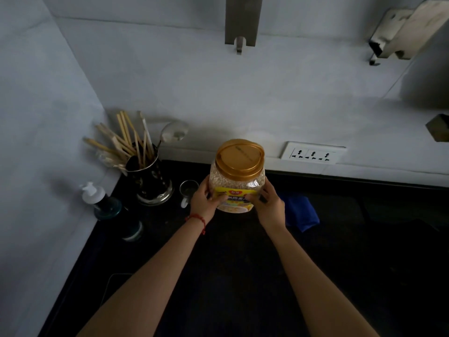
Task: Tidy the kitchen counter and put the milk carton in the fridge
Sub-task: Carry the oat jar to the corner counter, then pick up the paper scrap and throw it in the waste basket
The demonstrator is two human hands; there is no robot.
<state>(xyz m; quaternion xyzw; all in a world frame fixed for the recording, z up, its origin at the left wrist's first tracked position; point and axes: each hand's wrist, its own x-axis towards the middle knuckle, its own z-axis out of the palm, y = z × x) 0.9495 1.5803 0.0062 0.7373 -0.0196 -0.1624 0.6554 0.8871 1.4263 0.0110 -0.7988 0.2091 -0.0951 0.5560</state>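
Your counter (pixel 364 239) is dark, and the jar (pixel 237 176) stands upright on it near the wall. Your left hand (pixel 202 201) and right hand (pixel 268 207) press the jar's label from both sides, with the gold lid (pixel 240 156) above your fingers.

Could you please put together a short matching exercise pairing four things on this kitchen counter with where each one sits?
Things:
1. oat jar
2. blue cloth
3. utensil holder
4. small glass cup

Places:
A. in the back left corner, full of chopsticks
B. held between the left hand and right hand
C. between the utensil holder and the left hand
D. lying flat, just right of the right hand

Pairs: 1-B, 2-D, 3-A, 4-C
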